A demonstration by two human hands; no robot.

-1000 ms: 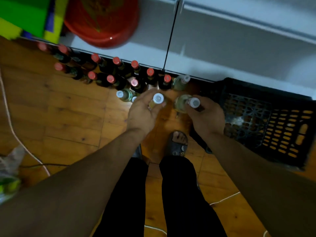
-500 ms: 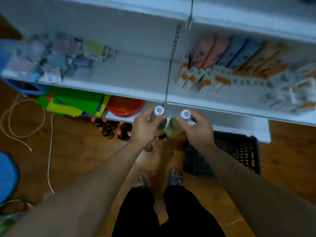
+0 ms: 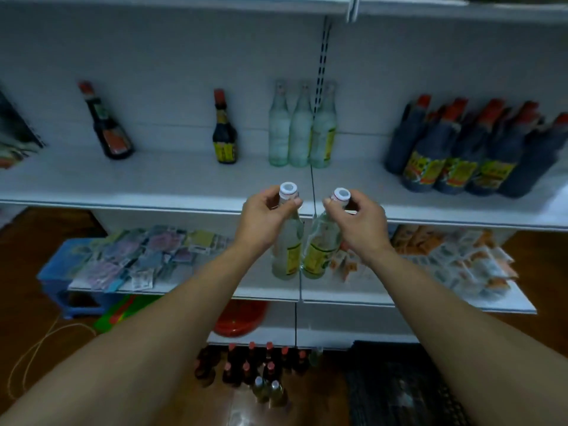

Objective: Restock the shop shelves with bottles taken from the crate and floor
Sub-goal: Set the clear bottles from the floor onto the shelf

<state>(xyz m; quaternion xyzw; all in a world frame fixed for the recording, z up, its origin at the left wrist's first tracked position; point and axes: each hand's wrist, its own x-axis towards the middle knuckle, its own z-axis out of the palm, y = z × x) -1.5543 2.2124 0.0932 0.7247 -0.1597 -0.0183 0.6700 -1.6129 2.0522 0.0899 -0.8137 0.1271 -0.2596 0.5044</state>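
Two clear slim bottles (image 3: 287, 250) (image 3: 319, 250) | round white caps (image 3: 289, 189) (image 3: 341, 194) | hands (image 3: 264, 219) (image 3: 359, 222) grip necks

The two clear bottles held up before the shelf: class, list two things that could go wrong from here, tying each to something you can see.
1. The left hand and right hand grip the left bottle and right bottle only near the caps; either might slip.
2. The held bottles hang close together and may knock, or topple the three clear bottles on the shelf.

Glossy clear glass bottles (image 3: 286, 256), matt white shelf (image 3: 153, 179), smooth glossy wooden floor (image 3: 46, 229), dark plastic crate (image 3: 399, 392).
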